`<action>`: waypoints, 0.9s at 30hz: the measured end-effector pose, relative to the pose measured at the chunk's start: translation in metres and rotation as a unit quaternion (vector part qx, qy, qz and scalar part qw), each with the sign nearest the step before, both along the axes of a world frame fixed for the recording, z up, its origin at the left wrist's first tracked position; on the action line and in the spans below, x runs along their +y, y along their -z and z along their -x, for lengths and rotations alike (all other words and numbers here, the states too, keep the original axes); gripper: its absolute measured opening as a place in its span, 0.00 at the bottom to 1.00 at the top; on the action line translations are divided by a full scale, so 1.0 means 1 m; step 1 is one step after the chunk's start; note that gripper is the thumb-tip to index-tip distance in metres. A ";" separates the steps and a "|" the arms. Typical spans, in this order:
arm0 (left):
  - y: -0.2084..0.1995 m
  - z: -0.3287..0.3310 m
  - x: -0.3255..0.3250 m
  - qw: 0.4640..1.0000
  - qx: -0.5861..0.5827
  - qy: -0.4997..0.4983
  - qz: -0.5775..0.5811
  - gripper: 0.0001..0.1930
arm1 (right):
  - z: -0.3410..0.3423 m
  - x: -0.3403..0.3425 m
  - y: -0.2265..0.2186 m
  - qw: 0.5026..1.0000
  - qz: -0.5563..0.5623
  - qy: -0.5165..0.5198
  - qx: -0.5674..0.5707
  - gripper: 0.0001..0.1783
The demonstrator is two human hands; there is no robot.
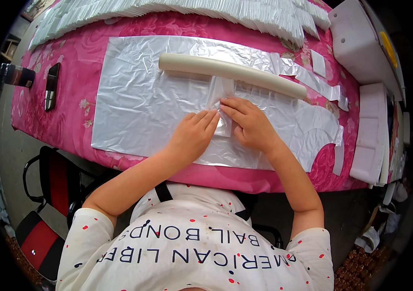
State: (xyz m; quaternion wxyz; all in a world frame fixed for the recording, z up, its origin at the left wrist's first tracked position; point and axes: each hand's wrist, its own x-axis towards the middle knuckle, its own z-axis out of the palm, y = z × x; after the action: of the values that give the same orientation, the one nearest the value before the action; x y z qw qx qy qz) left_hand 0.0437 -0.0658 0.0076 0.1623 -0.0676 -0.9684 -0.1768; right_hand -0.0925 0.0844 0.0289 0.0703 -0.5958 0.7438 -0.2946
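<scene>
Clear plastic strip [223, 128] lies central on sheeted worktop [73, 131], tube [231, 72] at its 12 o'clock; judged light, slippery, easily creased, best held by edges; left hand [193, 133] and right hand [251, 125], loosely bent, touch it, grip unclear.

The left hand [192, 133] and right hand [250, 121] partly covered the folded plastic strip [223, 128] between them, its layers unclear. Just beyond them, the cream tube [231, 72] hid a band of the plastic bag [133, 97]. Farther off, the upper edge cut the folded white stacks [192, 7]; nearer than both hands, the lower edge cropped the spotted shirt [192, 242].
</scene>
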 end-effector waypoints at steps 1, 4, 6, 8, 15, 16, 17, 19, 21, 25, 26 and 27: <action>0.002 0.001 -0.003 1.000 0.020 0.007 0.013 0.22 | 0.001 -0.001 -0.001 1.000 0.005 0.000 -0.010 0.24; -0.005 -0.002 -0.009 0.998 0.009 0.063 -0.027 0.20 | 0.000 0.003 0.005 0.999 0.041 0.004 0.002 0.20; -0.008 -0.016 -0.010 0.993 0.025 0.118 -0.021 0.22 | -0.012 0.008 0.004 0.999 0.043 -0.011 0.006 0.17; -0.014 -0.032 -0.008 0.987 0.017 0.156 -0.027 0.24 | -0.031 0.017 0.003 0.999 0.043 -0.017 0.005 0.15; -0.012 -0.049 -0.009 0.982 -0.057 0.146 -0.101 0.31 | -0.065 0.029 0.000 0.996 0.052 0.040 -0.055 0.16; -0.013 -0.048 -0.008 0.981 -0.065 0.133 -0.128 0.30 | -0.064 0.029 0.001 0.994 0.045 0.061 -0.076 0.15; -0.015 -0.046 -0.007 0.978 -0.073 0.121 -0.154 0.29 | -0.063 0.028 0.001 0.991 0.038 0.084 -0.097 0.14; -0.020 -0.043 -0.003 0.961 -0.169 0.020 -0.217 0.27 | -0.059 0.022 -0.007 0.969 -0.042 0.160 -0.186 0.11; -0.016 -0.039 -0.001 0.955 -0.175 -0.056 -0.233 0.26 | -0.056 0.013 -0.013 0.912 -0.091 0.243 -0.319 0.11; -0.025 -0.016 -0.003 0.889 -0.236 -0.139 -0.366 0.32 | -0.045 0.002 -0.012 0.900 -0.119 0.275 -0.316 0.13; -0.024 -0.012 -0.004 0.888 -0.235 -0.151 -0.365 0.33 | -0.042 0.000 -0.009 0.890 -0.143 0.281 -0.328 0.14; -0.023 -0.009 -0.007 0.886 -0.235 -0.164 -0.364 0.33 | -0.041 -0.001 -0.008 0.880 -0.168 0.286 -0.340 0.15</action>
State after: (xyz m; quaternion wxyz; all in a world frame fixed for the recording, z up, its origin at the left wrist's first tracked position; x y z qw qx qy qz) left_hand 0.0529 -0.0724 0.0305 -0.0303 0.1994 -0.8431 -0.4985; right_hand -0.0517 0.0831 0.0373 0.3308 -0.1993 0.8506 -0.3568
